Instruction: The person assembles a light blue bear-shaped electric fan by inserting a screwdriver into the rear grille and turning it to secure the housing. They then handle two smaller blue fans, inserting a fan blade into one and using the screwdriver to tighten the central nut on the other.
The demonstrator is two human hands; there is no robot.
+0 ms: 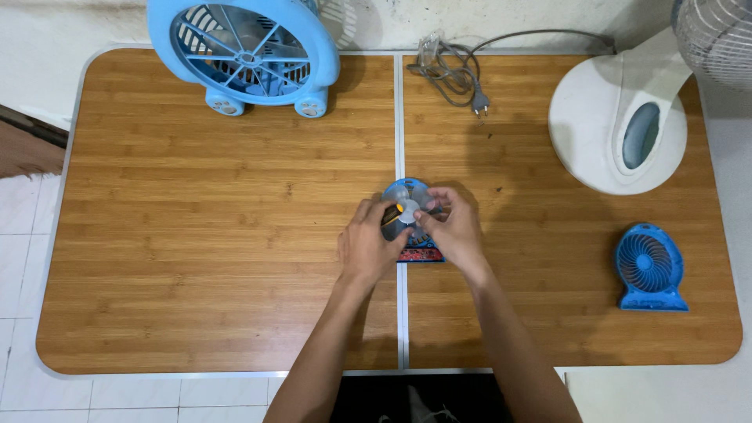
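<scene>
A small blue fan (410,205) with pale translucent blades lies flat at the middle of the wooden table (219,227), over the centre seam. My left hand (368,241) grips a tool with a yellow and black handle (392,215) that points into the fan's hub. My right hand (453,227) rests on the fan's right side, fingers pinching a blade near the hub. Both hands cover much of the fan's body.
A large light blue fan (244,53) stands at the table's far edge. A grey power cord with plug (457,74) lies beside it. A white fan base (619,125) sits far right, with a small blue fan front cover (649,266) near it. White tiled floor lies to the left.
</scene>
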